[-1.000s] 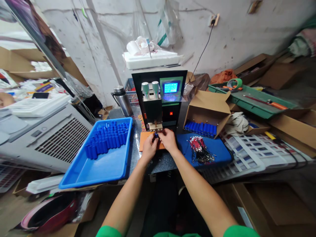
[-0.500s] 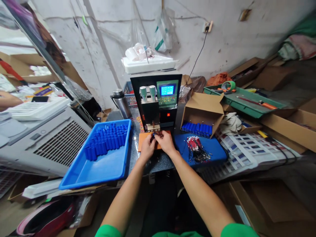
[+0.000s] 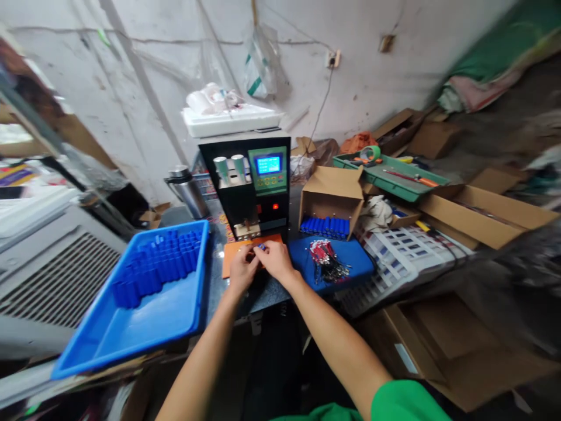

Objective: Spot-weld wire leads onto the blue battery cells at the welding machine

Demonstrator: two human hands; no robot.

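My left hand [image 3: 242, 268] and my right hand [image 3: 275, 260] meet over the orange work plate [image 3: 229, 252] in front of a black spot welder [image 3: 228, 204]. The fingers of both are closed around a blue battery cell [image 3: 262, 247], mostly hidden by them; only a small blue end shows. The welder's electrode area [image 3: 248, 227] is just beyond my fingertips, apart from them. Many similar blue battery cells [image 3: 164, 263] stand in the blue tray [image 3: 153, 327] to the left.
An open carton [image 3: 331, 187] holds more blue cells. Red and black wire leads [image 3: 326, 257] lie on a blue pad [image 3: 362, 266] at the right. A steel flask [image 3: 188, 193] stands behind the tray; a green tray [image 3: 394, 178] with tools sits at the back right.
The view has swung to the right, so the scene sits further left. My hands have drawn back slightly from the electrodes toward me, still closed on the blue cell.
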